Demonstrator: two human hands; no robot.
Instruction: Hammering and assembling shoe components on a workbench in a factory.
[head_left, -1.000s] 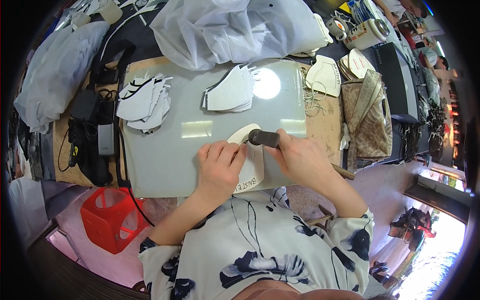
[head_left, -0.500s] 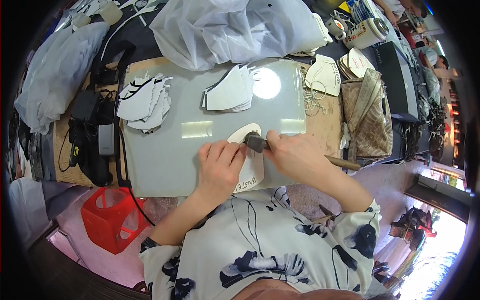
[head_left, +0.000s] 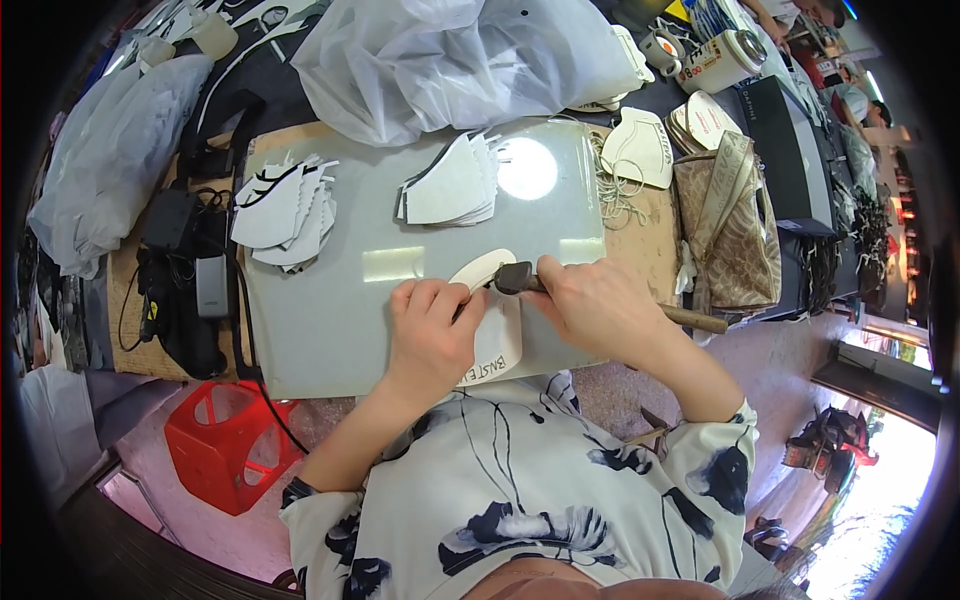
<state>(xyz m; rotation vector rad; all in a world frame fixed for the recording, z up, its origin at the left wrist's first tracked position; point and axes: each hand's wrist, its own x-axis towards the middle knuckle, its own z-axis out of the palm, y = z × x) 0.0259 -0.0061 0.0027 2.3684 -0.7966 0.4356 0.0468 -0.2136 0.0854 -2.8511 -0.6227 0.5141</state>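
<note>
On the grey work board [head_left: 330, 330] in front of me lies a white, rounded pattern piece [head_left: 502, 340] with dark lettering at its near end. My left hand [head_left: 430, 335] rests at its left edge, fingers bent and closed on it; a bit of dark edging shows by the thumb, partly hidden. In my right hand [head_left: 600, 305] is a hammer, gripped close to the head. Its dark hammer head [head_left: 514, 278] is over the upper part of the piece, and the wooden handle [head_left: 695, 320] sticks out to the right under my wrist.
Fanned stacks of white cut pieces lie at the board's far middle [head_left: 450, 185] and far left [head_left: 285, 220]. Behind is a large plastic bag [head_left: 450, 70]. A brown patterned bag [head_left: 735, 230] and coiled string [head_left: 622, 190] are right; a red stool [head_left: 225, 445] stands lower left.
The hammer head has tipped and shifted slightly to the right, and its handle end has moved a little right. My left fingers have slid slightly left.
</note>
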